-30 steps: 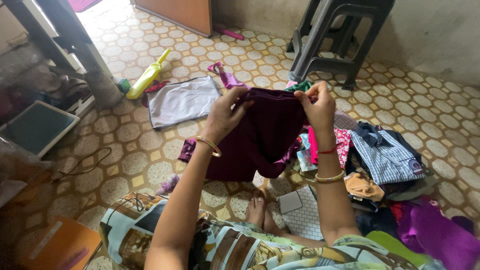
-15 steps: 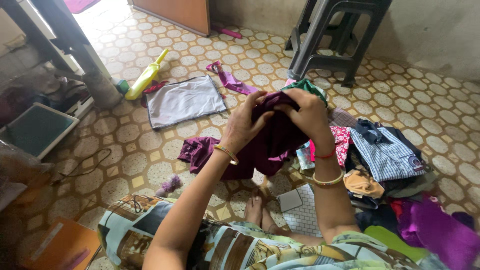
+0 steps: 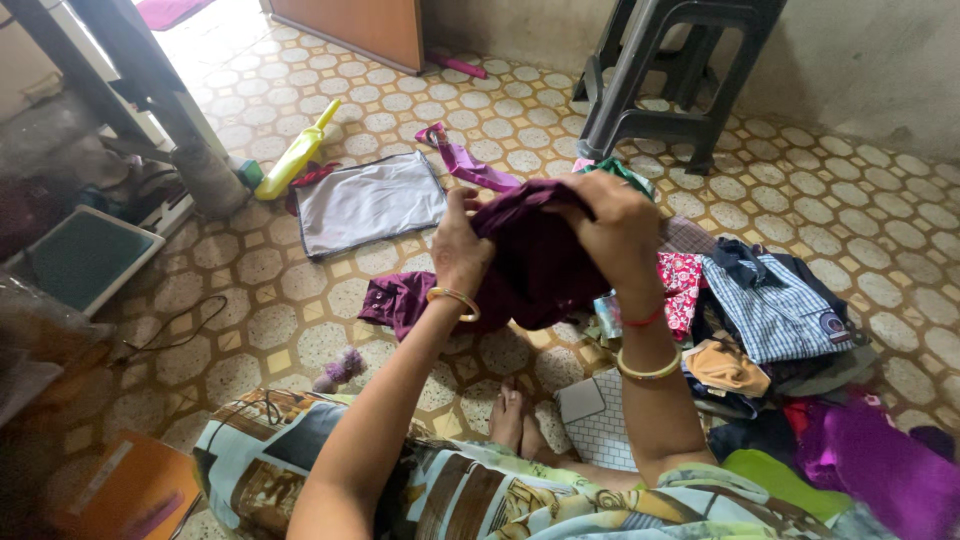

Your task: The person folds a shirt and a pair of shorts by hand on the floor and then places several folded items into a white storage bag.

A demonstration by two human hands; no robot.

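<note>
Both hands, left hand (image 3: 462,250) and right hand (image 3: 615,232), have fingers closed on the maroon garment (image 3: 530,265), bunching it above the tiled floor (image 3: 300,330).

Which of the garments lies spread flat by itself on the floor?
The grey cloth beside the yellow bottle; the others are heaped or held.

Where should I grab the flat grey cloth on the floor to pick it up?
Probably best to pinch the two near corners of the grey cloth, coming from above on the side facing the person. It lies spread flat, edges free, with the yellow toy bat touching only its far-left corner.
</note>
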